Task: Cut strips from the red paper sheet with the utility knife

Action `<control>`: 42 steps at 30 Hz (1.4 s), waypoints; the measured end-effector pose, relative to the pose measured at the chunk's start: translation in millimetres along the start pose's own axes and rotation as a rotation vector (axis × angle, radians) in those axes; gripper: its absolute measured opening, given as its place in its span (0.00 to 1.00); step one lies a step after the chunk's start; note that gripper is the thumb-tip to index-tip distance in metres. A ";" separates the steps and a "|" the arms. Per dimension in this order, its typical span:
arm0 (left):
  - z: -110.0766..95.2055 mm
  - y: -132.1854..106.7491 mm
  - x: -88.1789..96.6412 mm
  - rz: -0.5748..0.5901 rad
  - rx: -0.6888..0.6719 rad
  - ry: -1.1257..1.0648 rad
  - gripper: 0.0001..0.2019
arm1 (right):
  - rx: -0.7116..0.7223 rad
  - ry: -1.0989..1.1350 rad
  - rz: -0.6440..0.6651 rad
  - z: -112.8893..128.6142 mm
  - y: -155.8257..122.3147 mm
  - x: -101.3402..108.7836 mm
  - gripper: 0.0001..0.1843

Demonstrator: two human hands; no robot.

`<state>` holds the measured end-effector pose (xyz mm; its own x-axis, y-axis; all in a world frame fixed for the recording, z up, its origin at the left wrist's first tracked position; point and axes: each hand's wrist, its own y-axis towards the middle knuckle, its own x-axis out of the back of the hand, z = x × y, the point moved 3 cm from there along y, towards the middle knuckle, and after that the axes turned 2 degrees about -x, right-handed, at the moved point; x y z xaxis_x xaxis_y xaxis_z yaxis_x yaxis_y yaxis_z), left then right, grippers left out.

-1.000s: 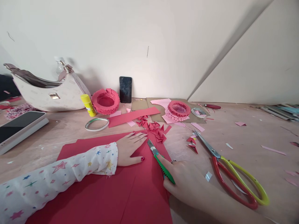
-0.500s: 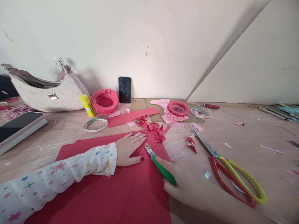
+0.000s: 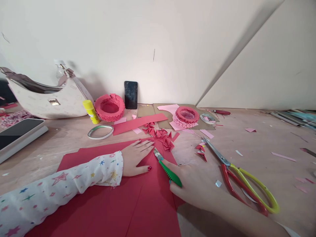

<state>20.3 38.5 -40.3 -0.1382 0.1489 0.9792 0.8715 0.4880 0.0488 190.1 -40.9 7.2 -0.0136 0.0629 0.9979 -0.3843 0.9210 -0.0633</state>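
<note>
Flat on the red paper [image 3: 111, 204], my left hand [image 3: 137, 158] lies with its fingers stretched out and the thumb apart. My right hand [image 3: 187, 179] grips a green utility knife [image 3: 171, 172], index finger along its top. The blade end rests against the red paper, just right of my left fingertips. Several folded red paper triangles [image 3: 161, 135] lie just beyond the sheets. Past them is a red paper strip [image 3: 140, 123]. To the right of my right hand are scissors [image 3: 230, 164] with one red and one yellow handle.
Two folded-paper rings, a red one [image 3: 110, 108] and a pink-and-red one [image 3: 187, 117], stand near the wall. A glue stick [image 3: 91, 112], tape roll [image 3: 100, 132], upright phone [image 3: 130, 94], white handbag [image 3: 49, 102] and white-edged device [image 3: 22, 135] are leftward. Paper scraps [image 3: 250, 130] dot the right.
My right hand and the knife have slid a little away from me and left along the paper. My left hand stays in place. The view has shifted slightly.
</note>
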 end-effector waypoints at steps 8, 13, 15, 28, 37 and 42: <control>0.4 -0.4 -0.9 -0.018 -0.009 0.008 0.34 | -0.036 0.020 0.034 1.3 5.1 -4.9 0.31; 1.1 -0.4 -1.3 -0.018 -0.009 0.013 0.34 | -0.048 0.031 0.047 1.5 5.3 -7.1 0.30; 0.7 -0.3 -1.1 -0.014 -0.011 0.016 0.34 | -0.053 0.038 0.040 1.3 5.0 -7.9 0.30; 1.9 0.1 -1.8 -0.012 -0.018 0.015 0.35 | -0.085 0.049 0.050 -0.2 3.3 -10.7 0.29; -6.5 -0.4 0.2 -0.075 0.007 0.020 0.33 | 0.009 -0.016 -0.044 -0.2 -0.2 -6.9 0.26; -13.6 -0.5 2.9 -0.011 -0.116 -0.010 0.27 | 0.048 -0.051 -0.107 -3.7 -2.7 5.4 0.22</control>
<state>25.9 26.9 -34.8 -0.1523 0.1533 0.9764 0.9185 0.3866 0.0826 194.5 -41.6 12.7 -0.0164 -0.0559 0.9983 -0.4303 0.9017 0.0434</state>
